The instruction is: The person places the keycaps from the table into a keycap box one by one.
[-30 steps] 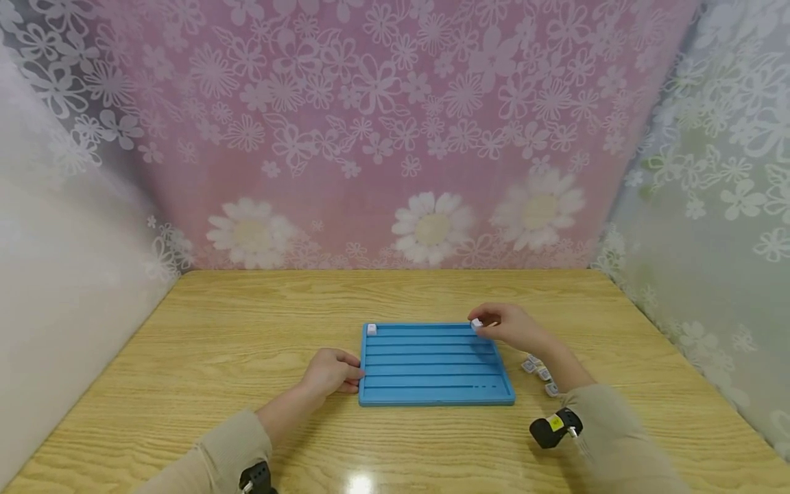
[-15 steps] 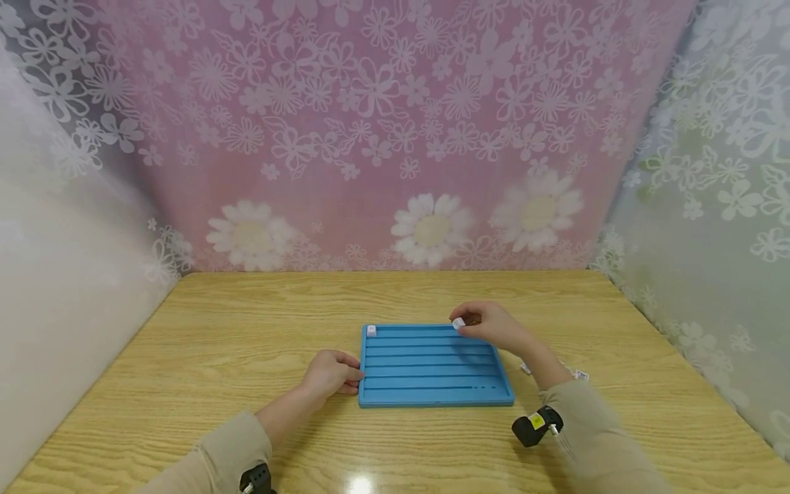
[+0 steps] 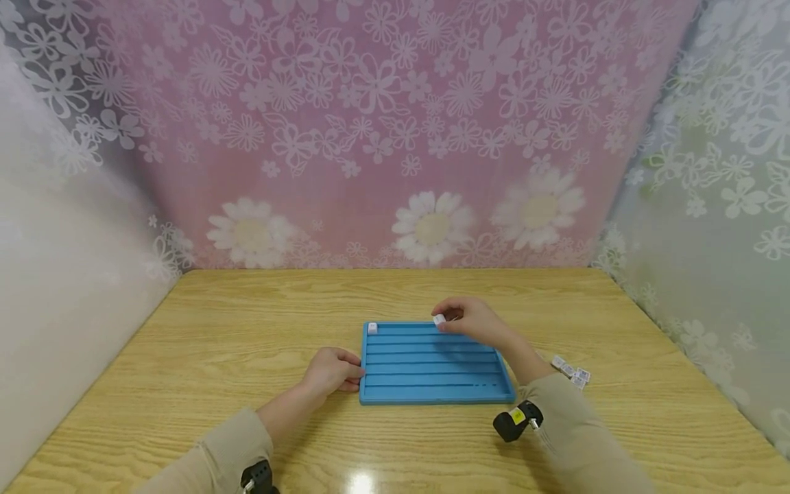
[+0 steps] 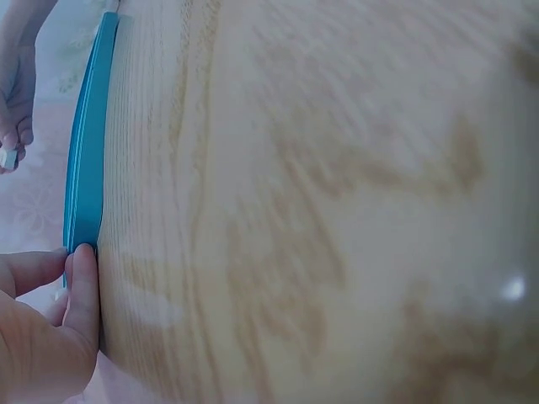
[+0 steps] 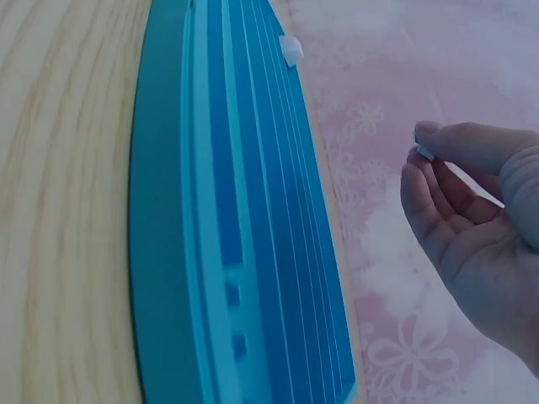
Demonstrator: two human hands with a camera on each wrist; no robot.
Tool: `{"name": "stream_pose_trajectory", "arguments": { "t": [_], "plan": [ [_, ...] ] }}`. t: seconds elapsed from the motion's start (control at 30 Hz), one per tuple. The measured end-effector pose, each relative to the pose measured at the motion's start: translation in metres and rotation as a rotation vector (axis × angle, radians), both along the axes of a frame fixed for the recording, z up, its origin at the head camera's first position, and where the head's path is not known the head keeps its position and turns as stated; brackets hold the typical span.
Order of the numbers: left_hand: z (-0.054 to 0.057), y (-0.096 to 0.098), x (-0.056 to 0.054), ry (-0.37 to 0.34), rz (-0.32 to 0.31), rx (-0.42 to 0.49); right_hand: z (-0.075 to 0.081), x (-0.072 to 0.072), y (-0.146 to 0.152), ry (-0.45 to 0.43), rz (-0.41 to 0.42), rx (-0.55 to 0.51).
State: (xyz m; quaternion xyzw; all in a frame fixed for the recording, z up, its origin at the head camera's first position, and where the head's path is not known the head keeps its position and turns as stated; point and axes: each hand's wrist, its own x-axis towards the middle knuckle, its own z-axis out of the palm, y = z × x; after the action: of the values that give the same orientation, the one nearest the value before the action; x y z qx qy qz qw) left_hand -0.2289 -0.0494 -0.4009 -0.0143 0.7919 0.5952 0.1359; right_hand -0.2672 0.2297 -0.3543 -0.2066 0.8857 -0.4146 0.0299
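Observation:
A blue tray (image 3: 426,368) with long ridged rows lies flat on the table. Its left edge is pinched between the fingers and thumb of my left hand (image 3: 330,372), seen close up in the left wrist view (image 4: 55,324). Over the tray's far edge, my right hand (image 3: 478,322) pinches a small white keycap (image 3: 439,319) at its fingertips. The right wrist view shows that keycap (image 5: 425,153) between thumb and fingers, above the tray. Another white keycap (image 3: 372,328) sits in the tray's far left corner.
Several loose white keycaps (image 3: 570,372) lie in a cluster on the wooden table (image 3: 247,322), right of the tray and beyond the right forearm. Flowered curtains (image 3: 395,137) enclose the back and sides.
My right hand has moved left along the tray's far edge with the keycap in its fingertips. My left hand stays at the tray's left edge.

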Motion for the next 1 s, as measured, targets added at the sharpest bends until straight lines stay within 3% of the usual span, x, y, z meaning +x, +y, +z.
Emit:
{"name": "stream_pose_trajectory", "arguments": {
  "t": [0.53,1.0],
  "plan": [
    [-0.001,0.0,-0.001,-0.002,-0.001,0.009,-0.004,-0.008,-0.044,-0.035,-0.055,-0.081],
    [0.0,-0.003,0.002,-0.007,-0.007,0.007,-0.021,-0.019,-0.064,-0.038,-0.022,-0.093]
  ]
}}
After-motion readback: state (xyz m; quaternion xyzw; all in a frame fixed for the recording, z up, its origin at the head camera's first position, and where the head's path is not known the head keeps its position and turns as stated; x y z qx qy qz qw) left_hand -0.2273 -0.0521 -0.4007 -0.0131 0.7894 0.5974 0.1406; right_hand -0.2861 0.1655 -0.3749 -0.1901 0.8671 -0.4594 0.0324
